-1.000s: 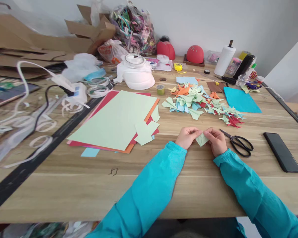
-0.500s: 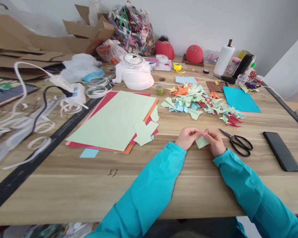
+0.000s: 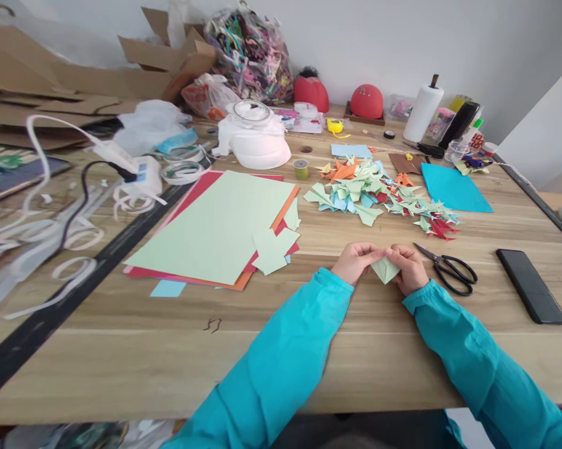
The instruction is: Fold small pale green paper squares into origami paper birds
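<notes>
Folding appears in hand at lower centre: left hand point(image 3: 356, 262) and right hand point(image 3: 409, 269) both pinch 1 pale green folded paper point(image 3: 384, 269); next crease likely needs aligned edges

A plain pale wall point(image 3: 402, 37) stood behind a wide wooden table point(image 3: 169, 362) with light grain. A dark strip point(image 3: 52, 312) ran slantwise over its left part, and soft even light lay on everything.

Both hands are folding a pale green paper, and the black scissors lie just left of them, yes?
Not quite: the head view shows the black scissors just right of them, beside the right hand. The pale green paper is held by both, left hand included.
</notes>
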`<state>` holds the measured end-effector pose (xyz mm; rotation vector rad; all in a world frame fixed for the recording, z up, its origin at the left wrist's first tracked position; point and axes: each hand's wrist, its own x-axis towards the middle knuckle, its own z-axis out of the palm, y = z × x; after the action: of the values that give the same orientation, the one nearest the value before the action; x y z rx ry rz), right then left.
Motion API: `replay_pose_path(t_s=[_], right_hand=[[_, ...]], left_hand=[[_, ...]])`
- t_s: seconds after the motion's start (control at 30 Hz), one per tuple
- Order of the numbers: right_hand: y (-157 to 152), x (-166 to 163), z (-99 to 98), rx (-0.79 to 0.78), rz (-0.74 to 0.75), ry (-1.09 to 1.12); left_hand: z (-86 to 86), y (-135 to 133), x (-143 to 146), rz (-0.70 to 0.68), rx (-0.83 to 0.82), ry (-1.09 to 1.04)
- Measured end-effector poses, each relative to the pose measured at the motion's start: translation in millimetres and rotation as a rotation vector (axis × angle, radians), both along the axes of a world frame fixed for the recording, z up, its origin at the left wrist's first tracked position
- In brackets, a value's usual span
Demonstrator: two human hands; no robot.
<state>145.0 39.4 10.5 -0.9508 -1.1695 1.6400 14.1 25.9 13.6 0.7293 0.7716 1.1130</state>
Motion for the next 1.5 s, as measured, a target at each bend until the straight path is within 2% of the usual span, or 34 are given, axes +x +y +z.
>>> replay_pose_path(t_s=[0.17, 0.37, 0.63, 1.03, 1.27, 1.5], right_hand=[[1.7, 2.7, 0.3, -0.056, 0.091, -0.045], [1.6, 5.7, 2.4, -0.059, 0.211, -0.148], [1.6, 8.1, 0.4, -0.036, 0.236, -0.123], [1.1, 5.5, 2.4, -0.079, 0.151, -0.038], [1.4, 4.9, -0.6, -0.085, 0.168, -0.014], [3.6, 4.6, -2.4, -0.127, 0.059, 0.02]], left_hand=[[2.1, -3.0, -0.9, -0.131, 0.016, 0.074], [-6.0, -0.7, -3.1, -0.085, 0.065, 0.119], [-7.4, 1.2, -5.0, -0.186, 0.114, 0.097], [-3.8, -0.4, -2.8, -0.209, 0.14, 0.125], [-3.2, 1.1, -2.8, -0.199, 0.138, 0.11], [-1.0, -0.1, -1.5, -0.141, 0.107, 0.113]])
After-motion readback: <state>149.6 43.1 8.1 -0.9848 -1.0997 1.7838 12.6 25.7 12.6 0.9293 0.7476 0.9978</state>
